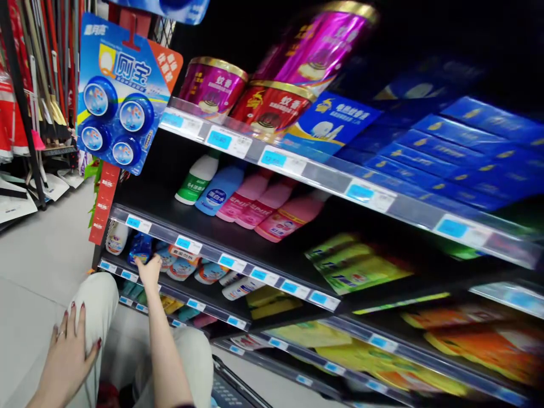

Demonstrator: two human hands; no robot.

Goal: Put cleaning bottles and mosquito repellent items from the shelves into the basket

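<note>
My left hand [66,351] lies flat on my left knee in pale trousers [96,297], fingers spread, holding nothing. Reaching down to a lower shelf, my right hand [148,271] has its thumb and fingers around the lower part of a dark blue bottle [140,247]. The bottle stands near the shelf's left end. A white bottle [117,238] is just to its left. Right of it, several blue-and-orange labelled packs [182,266] stand in a row, and a white bottle [241,288] lies tilted farther along.
Above are cleaning bottles [238,195] and mosquito-coil tins [215,85]. A blue blister pack [119,102] hangs at the shelf's left end. Black basket [233,385] sits by my right leg. Brooms and mops [51,73] stand far left beyond the tiled floor [38,255].
</note>
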